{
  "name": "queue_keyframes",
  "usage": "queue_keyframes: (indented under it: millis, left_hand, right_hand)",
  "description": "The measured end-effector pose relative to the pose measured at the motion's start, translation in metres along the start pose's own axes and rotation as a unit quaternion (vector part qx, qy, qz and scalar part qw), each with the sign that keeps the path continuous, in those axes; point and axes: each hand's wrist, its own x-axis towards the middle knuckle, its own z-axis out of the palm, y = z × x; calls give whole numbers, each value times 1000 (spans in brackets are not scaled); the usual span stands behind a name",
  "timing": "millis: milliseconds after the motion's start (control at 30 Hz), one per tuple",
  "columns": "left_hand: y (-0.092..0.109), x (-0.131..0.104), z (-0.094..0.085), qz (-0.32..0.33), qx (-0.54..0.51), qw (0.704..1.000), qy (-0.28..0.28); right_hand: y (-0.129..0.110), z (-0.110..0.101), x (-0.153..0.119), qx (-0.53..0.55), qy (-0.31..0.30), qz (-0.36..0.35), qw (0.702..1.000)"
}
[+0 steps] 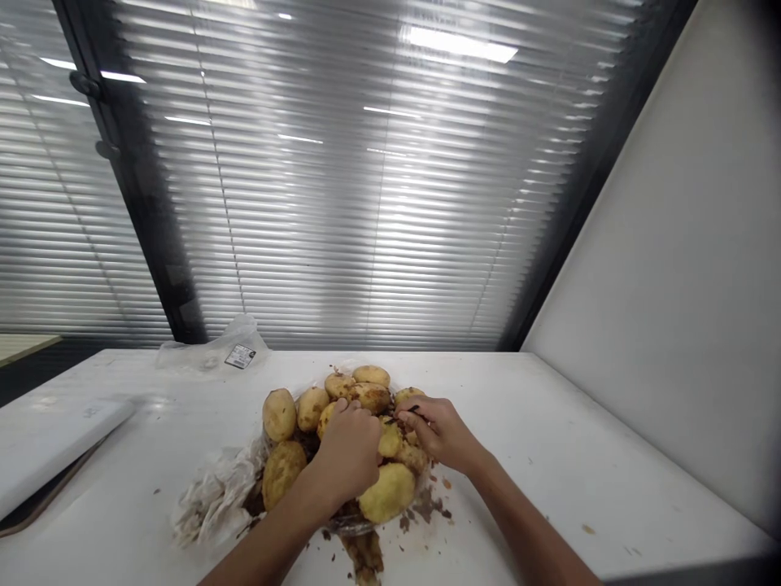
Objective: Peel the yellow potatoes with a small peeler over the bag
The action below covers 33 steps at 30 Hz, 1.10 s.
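Note:
A heap of potatoes sits on clear plastic on the table, some with brown skin and some showing pale yellow flesh. My left hand (349,449) is closed over a potato in the middle of the heap, and its fingers hide most of what they grip. To its right, my right hand (442,431) is closed around a thin dark-handled tool (413,408), whose working end I cannot make out. A peeled potato (387,493) lies at the near right of the heap. At the left rest an unpeeled potato (284,474) and another pale potato (280,415).
Crumpled white tissue (213,496) lies left of the heap. Wet brown peelings (364,557) are scattered in front. A clear plastic bag with a label (240,356) lies at the back left of the white table (500,391). A white flat box (54,448) stands at the left edge.

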Motion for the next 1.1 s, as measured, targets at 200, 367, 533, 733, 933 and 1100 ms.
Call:
queue_keyframes:
  millis: [200, 367, 533, 733, 933, 1100]
  left_hand:
    - [0, -1, -3, 3, -3, 1000, 0]
    - [-2, 0, -1, 5, -3, 1000, 2]
    - [-3, 0, 4, 3, -10, 1000, 5]
    - [-3, 0, 6, 6, -20, 1000, 7]
    - [-3, 0, 2, 7, -21, 1000, -2]
    - [-3, -1, -1, 8, -25, 1000, -6]
  right_hand:
    - [-7, -10, 6, -12, -76, 27, 997]
    - [-3, -18, 26, -20, -100, 43, 994]
    - [-2, -21, 25, 64, -104, 103, 987]
    - [0, -16, 21, 55, -133, 69, 987]
    - [7, -19, 19, 131, -161, 113, 972]
    - [6, -24, 17, 103, -110, 91, 984]
